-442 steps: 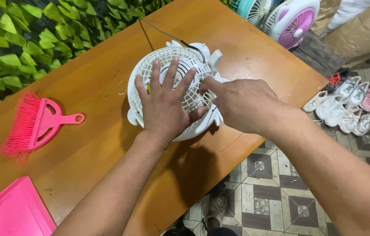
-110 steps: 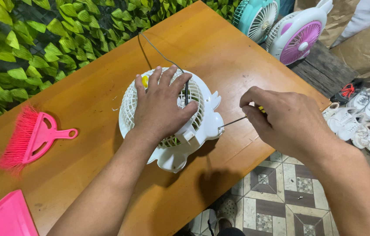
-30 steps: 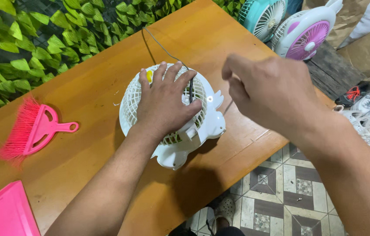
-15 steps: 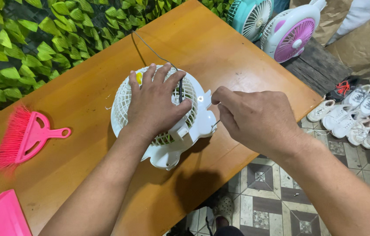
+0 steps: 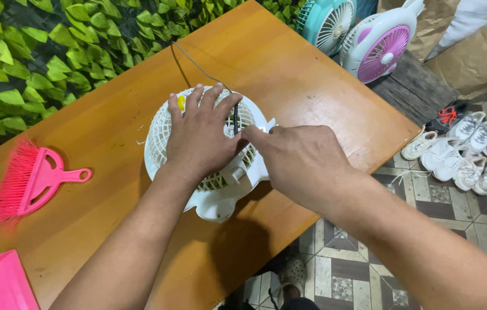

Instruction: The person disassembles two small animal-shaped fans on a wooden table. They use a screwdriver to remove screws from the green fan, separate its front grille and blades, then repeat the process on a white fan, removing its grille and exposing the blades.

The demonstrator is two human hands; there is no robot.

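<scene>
White round plastic fan with grille guard (image 5: 209, 152) lies face-down near the right edge of the orange wooden worktop (image 5: 289, 63), base overhanging slightly. Left hand (image 5: 200, 135) stays spread flat on the grille, pressing. Right hand (image 5: 301, 161), raised a second ago, has dropped to the fan's right rim, fingers pinched on something thin, dark; cannot tell what. Pink hand brush (image 5: 31, 181) well apart on the left; room there. Two more fans (image 5: 358, 34) beyond the far corner.

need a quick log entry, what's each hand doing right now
Left hand: open, fingers spread, pressing flat on the white fan.
Right hand: at the fan's right edge; grip cannot be told.
</scene>
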